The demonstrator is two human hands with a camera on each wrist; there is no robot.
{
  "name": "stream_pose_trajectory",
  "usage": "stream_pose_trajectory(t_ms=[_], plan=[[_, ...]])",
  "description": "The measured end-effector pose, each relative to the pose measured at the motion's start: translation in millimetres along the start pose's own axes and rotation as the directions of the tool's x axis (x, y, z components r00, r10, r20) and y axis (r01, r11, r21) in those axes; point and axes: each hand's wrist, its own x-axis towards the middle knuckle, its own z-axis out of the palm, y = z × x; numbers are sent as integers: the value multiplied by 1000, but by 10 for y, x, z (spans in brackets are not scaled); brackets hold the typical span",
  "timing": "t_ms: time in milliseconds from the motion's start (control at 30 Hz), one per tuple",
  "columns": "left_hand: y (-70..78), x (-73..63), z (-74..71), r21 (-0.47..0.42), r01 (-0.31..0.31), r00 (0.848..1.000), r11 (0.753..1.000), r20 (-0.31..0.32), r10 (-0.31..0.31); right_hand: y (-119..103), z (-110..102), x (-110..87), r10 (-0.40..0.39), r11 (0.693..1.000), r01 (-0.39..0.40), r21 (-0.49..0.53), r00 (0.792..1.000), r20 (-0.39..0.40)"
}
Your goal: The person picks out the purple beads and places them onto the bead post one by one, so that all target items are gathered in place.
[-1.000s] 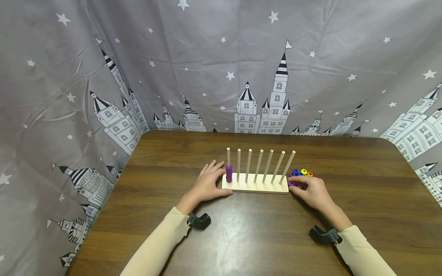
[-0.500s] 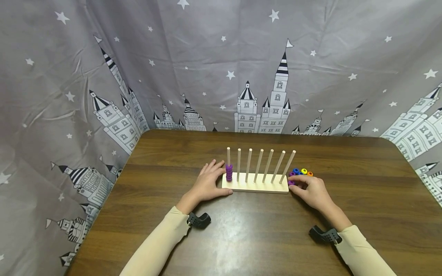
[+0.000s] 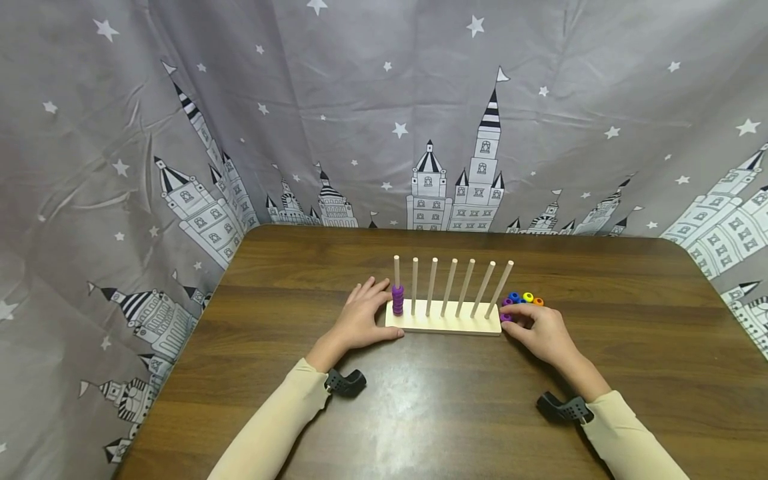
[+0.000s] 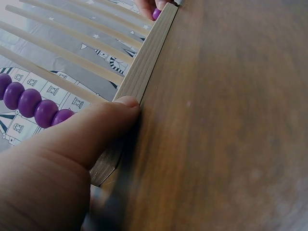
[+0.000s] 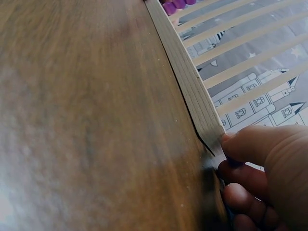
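Observation:
A pale wooden peg stand [image 3: 444,323] lies on the table with a row of upright pegs. Several purple beads [image 3: 398,301] are stacked on its leftmost peg. My left hand [image 3: 359,320] grips the stand's left end, its thumb along the front edge and the index finger at the back; the other fingers spread away. In the left wrist view the thumb [image 4: 108,118] presses the front edge. At the right end, my right hand [image 3: 540,330] pinches a purple bead [image 3: 507,318] between thumb and forefinger, close to the corner. The fingers partly hide this bead in the right wrist view.
Beyond the right hand lies a small group of loose beads, among them a blue bead [image 3: 513,297], a yellow bead [image 3: 528,297] and an orange bead [image 3: 538,303]. The brown wooden table [image 3: 444,407] ends at a grey castle-print curtain [image 3: 360,133].
Both hands and the peg stand stay in place. The purple bead at the right hand shows almost no movement; the head view shifts very slightly.

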Motion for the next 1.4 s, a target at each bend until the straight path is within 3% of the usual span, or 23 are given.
stream_pose_trajectory(t_ms=[1400], plan=[[-18,12,13,3,2,1000,1000,6,-2,8,5,5,5,1000,-5,8,1000,-23]])
